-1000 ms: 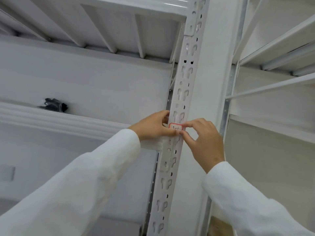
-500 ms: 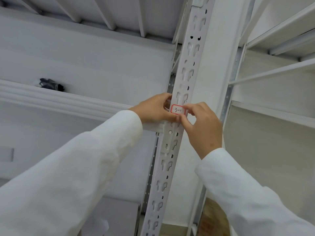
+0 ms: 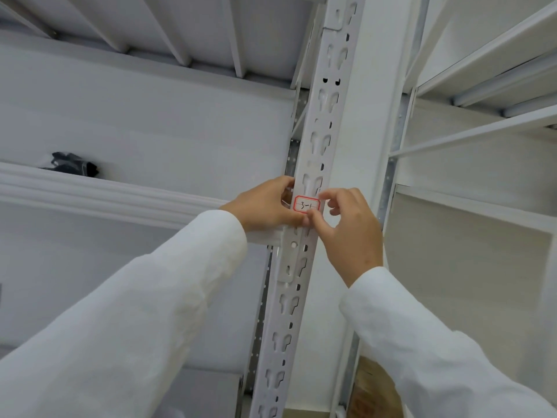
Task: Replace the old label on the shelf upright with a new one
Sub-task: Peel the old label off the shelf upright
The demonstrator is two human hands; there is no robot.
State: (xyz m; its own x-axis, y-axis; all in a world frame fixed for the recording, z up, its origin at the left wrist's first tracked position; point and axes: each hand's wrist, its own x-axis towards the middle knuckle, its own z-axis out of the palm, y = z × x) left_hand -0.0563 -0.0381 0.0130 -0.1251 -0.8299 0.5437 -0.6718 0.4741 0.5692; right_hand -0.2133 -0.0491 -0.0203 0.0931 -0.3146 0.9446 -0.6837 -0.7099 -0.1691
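A small white label (image 3: 306, 204) with a red border and the handwritten mark "3-1" lies flat on the white slotted shelf upright (image 3: 316, 131). My left hand (image 3: 265, 205) rests against the upright's left side, its thumb tip just under the label's lower edge. My right hand (image 3: 349, 230) is on the right side, with the index finger touching the label's right edge and the thumb at its lower right corner. Both thumbs meet below the label. Both arms wear white sleeves.
A white shelf beam (image 3: 90, 191) runs left from the upright, with a black bundle (image 3: 72, 165) on the shelf behind it. More white shelves (image 3: 482, 128) stand at the right. A brown cardboard piece (image 3: 373, 390) lies low beside the upright.
The view has tilted, so the hands sit higher in frame. My fingers have drawn off the label's face, and the whole label with its writing now shows.
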